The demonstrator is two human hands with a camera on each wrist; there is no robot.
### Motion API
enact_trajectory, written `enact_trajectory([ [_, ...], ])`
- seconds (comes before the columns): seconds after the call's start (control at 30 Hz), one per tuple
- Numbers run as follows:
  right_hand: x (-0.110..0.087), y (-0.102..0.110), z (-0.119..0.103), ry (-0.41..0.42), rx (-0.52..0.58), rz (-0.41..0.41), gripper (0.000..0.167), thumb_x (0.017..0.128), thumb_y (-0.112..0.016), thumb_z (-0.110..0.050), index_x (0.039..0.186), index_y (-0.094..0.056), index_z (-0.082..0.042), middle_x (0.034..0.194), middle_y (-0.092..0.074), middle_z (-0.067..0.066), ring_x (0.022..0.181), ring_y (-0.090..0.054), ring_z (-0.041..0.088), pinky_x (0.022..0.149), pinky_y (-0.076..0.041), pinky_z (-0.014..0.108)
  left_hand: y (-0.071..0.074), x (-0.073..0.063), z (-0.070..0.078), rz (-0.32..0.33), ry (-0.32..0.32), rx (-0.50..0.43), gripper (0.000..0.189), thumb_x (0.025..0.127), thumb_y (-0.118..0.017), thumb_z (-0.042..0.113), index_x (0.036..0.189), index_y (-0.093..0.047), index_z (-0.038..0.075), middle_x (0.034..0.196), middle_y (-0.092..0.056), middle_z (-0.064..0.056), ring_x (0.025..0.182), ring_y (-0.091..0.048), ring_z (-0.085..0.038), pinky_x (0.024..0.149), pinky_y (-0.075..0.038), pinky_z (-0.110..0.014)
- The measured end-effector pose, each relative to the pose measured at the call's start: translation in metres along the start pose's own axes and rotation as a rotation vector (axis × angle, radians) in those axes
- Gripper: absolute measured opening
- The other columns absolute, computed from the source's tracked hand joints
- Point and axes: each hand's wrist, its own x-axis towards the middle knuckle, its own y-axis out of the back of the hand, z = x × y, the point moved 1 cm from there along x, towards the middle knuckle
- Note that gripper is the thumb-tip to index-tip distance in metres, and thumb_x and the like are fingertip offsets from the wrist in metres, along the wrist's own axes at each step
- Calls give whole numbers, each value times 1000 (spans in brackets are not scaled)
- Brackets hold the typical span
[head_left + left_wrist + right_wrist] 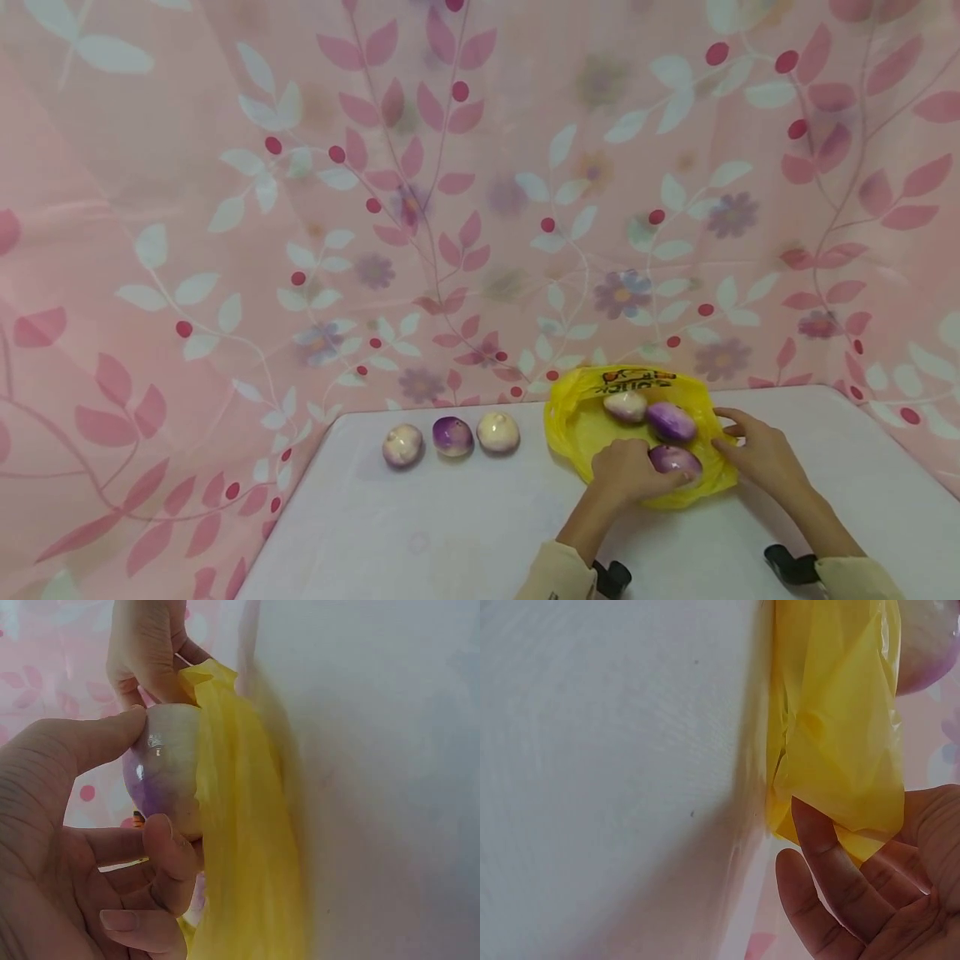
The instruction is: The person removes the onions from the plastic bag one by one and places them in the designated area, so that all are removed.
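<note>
A yellow plastic bag (pixel 581 433) lies with its mouth spread toward me on the right half of the table. My left hand (pixel 626 473) grips a purple-and-white turnip (pixel 678 461) between thumb and fingers, right at the bag's near rim. The left wrist view shows that glossy turnip (pixel 166 761) partly hidden behind the yellow plastic. Two more turnips, one mostly white (pixel 625 406) and one purple (pixel 671 422), sit inside the bag. My right hand (pixel 765 454) holds the bag's right edge, its fingers (pixel 840 881) against the plastic and the thumb on the other side.
To the left of the bag, three turnips stand in a row on the white table (pixel 420 533): a pale one (pixel 402 446), a purple one (pixel 452 437) and another pale one (pixel 498 433). A pink floral cloth (pixel 480 208) hangs behind the table's back edge.
</note>
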Motion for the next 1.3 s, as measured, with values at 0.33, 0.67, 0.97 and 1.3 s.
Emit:
enact_trajectory([
  [0.33,1,2,-4,-26,-2,-13,55,91,-69,-19,135,-47,6,109,-62,35,95,-58,50,74,-53,56,27,-7,-19,39,-74,-27,54,70,-70,75,78,-64,22,67,-53,10,61,-49,-7,59,-41,-26],
  [0.67,4,1,-7,-36,-15,-26,57,90,-69,-19,136,-46,5,111,-62,35,96,-58,51,75,-53,57,52,-7,-54,124,-146,-46,59,76,-66,73,111,-69,25,96,-66,15,86,-59,-5,76,-49,-29],
  [0.97,2,-1,-8,-13,-13,-15,57,90,-69,-18,136,-46,5,109,-63,34,96,-58,51,75,-52,58,73,-15,-83,169,-169,10,61,76,-68,71,110,-70,21,94,-68,11,81,-61,-10,70,-48,-28],
  [1.3,2,-1,-7,-22,-6,-17,57,90,-69,-18,136,-46,6,109,-62,34,95,-58,51,73,-54,54,94,-22,-127,156,-157,11,66,73,-71,69,115,-70,18,98,-69,8,85,-61,-12,75,-51,-32],
])
